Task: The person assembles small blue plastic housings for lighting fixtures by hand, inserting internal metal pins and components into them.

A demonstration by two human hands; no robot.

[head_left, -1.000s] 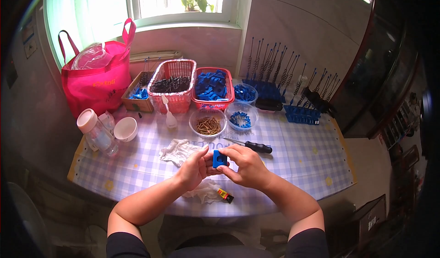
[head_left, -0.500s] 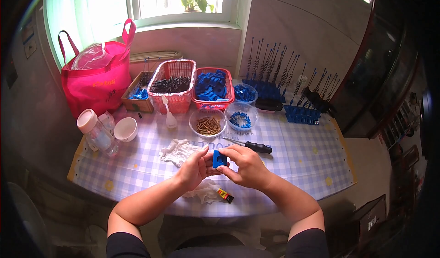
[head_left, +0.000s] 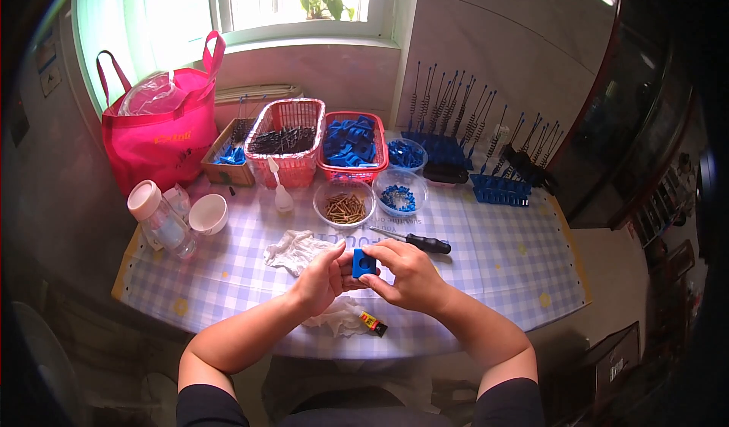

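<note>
A small blue plastic block (head_left: 364, 264) with a round hollow in its face is held upright over the table. My right hand (head_left: 408, 274) pinches it between thumb and fingers along its right side. My left hand (head_left: 325, 277) is open beside it, thumb raised and apart, its fingers stretched out behind and under the block; whether they bear its weight I cannot tell. A crumpled white cloth (head_left: 292, 251) lies just beyond my left hand. Nearer to me are another white cloth (head_left: 334, 319) and a yellow and black tube (head_left: 372, 322).
Beyond my hands stand a bowl of brass-coloured screws (head_left: 345, 208), a bowl of small blue parts (head_left: 398, 198) and a black-handled screwdriver (head_left: 427, 243). Baskets of black rods (head_left: 285, 140) and blue pieces (head_left: 351, 140) line the back. Blue racks (head_left: 500, 190) hold upright spring-wound rods. A bottle (head_left: 163, 218) stands left.
</note>
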